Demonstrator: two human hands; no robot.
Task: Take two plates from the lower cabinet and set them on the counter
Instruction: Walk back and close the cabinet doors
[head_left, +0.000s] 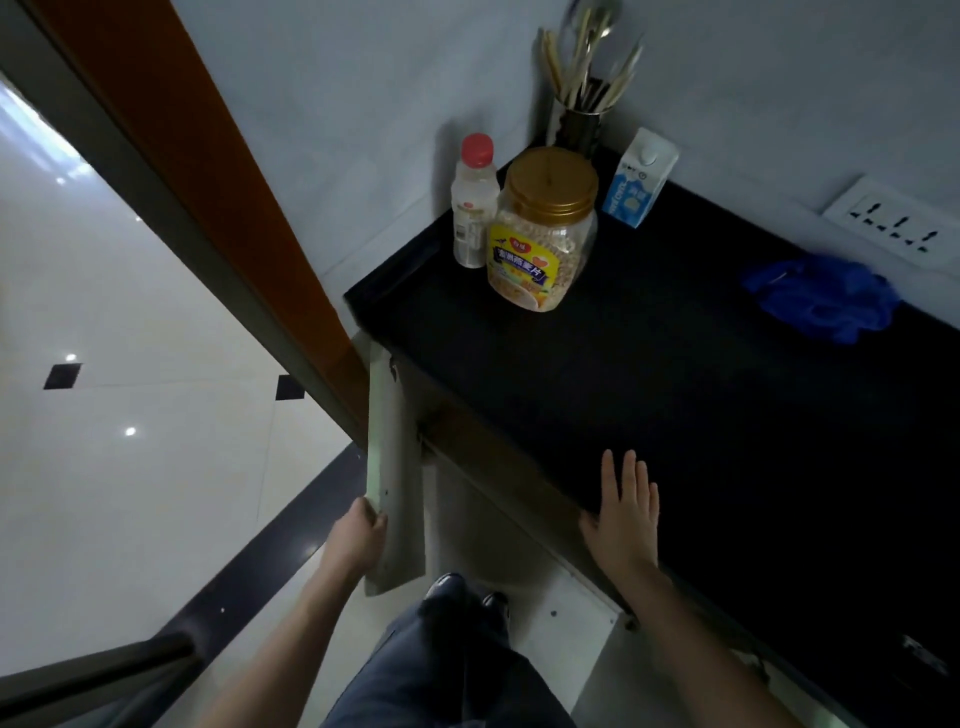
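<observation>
Black counter (675, 389) under flat R hand (626, 519) – L hand (361, 540) grips cabinet door (395, 467) – jar label (522, 265) blurred.

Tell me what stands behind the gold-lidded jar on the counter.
A dark holder of chopsticks and spoons stands behind the jar, in the corner. The jar's lid hides the holder's base. A blue and white carton stands farther back to the right, in plain view.

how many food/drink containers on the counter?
3, all on the counter, far left corner: red-capped bottle leftmost, gold-lidded oat jar beside it, blue-and-white carton against the back wall. Something small could sit hidden behind the jar.
</observation>
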